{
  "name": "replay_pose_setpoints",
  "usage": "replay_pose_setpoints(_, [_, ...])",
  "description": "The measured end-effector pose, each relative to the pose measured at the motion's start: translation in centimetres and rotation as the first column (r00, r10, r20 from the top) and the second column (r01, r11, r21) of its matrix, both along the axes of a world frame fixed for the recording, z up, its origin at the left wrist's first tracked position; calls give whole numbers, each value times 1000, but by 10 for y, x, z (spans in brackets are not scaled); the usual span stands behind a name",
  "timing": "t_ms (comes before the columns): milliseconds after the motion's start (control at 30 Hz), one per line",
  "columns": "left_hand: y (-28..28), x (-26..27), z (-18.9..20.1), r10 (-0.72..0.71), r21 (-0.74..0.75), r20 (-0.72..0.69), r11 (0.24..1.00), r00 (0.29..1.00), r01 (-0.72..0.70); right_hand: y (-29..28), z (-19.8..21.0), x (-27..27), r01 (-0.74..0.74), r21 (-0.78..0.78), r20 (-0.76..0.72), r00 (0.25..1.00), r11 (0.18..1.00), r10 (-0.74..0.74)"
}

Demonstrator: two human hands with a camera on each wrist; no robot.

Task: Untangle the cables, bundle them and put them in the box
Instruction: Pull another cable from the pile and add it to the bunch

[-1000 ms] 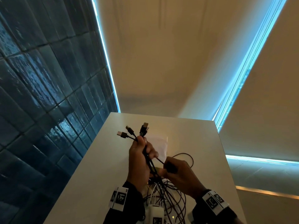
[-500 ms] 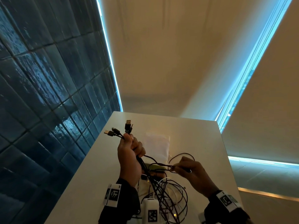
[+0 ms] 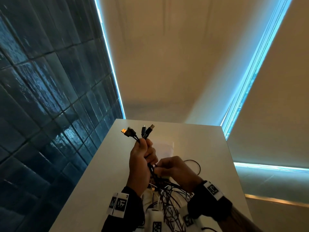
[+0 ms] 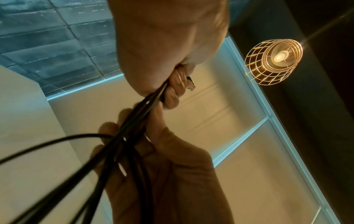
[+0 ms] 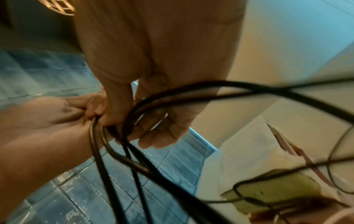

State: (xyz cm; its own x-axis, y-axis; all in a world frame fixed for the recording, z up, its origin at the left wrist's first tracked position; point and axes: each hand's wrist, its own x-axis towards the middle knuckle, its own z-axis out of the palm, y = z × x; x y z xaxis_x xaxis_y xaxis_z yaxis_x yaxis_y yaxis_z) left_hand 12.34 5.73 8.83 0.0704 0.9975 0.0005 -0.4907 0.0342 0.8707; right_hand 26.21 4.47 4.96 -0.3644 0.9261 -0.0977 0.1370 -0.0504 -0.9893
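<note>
Head view: left hand is fisting the cables below their plugs; right hand, pinching strands, should be combing downward gently.

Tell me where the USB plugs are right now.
In the head view the USB plugs fan out above the left hand, which grips their black cables over the white table; the right hand is just below and right.

Black cables: smooth, slightly glossy plastic sheath; USB plugs end in bare metal. Table: matt white, smooth. Wall tiles: glossy dark blue glaze; lampshade: brass-coloured wire.
</note>
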Motion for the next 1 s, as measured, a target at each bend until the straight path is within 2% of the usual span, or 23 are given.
replay_pose_setpoints(133, [1,-6,0,23,29,-24,999,999,-22,-3,-3,-6,91,-73,-196,975,993,-104])
replay_pose_setpoints(200, [-1,-6,0,37,31,-28,999,999,-36,1,-3,-6,179,-100,-321,925,979,-202])
replay_pose_setpoints(267, [-4,-5,-1,43,25,-21,999,999,-43,5,1,-3,197,-157,-451,858,968,-248])
replay_pose_setpoints(333, [-5,-7,-1,53,29,-6,998,999,-53,6,5,-1,130,-211,-496,840,969,-221])
replay_pose_setpoints(467, [-1,-12,5,77,40,19,996,997,-77,-1,7,3,-93,-258,-491,870,962,-48])
replay_pose_setpoints(533, [2,-19,8,100,34,50,994,994,-102,-4,7,9,-135,-236,-447,895,962,16])
replay_pose_setpoints(633, [10,-42,11,169,24,117,985,979,-173,-9,-5,31,-81,-176,-316,949,981,21])
replay_pose_setpoints(767, [13,-59,13,214,42,107,975,971,-220,-14,-34,55,-61,-67,-98,994,996,54])
replay_pose_setpoints(867, [14,-60,14,231,45,112,970,967,-237,-17,-45,67,-30,-80,-7,1000,996,30])
replay_pose_setpoints(933, [15,-68,15,248,40,135,966,959,-256,-15,-54,81,43,-48,163,986,998,-35])
replay_pose_setpoints(1000, [14,-72,16,247,18,135,968,959,-252,-11,-63,91,110,14,392,914,994,-107])
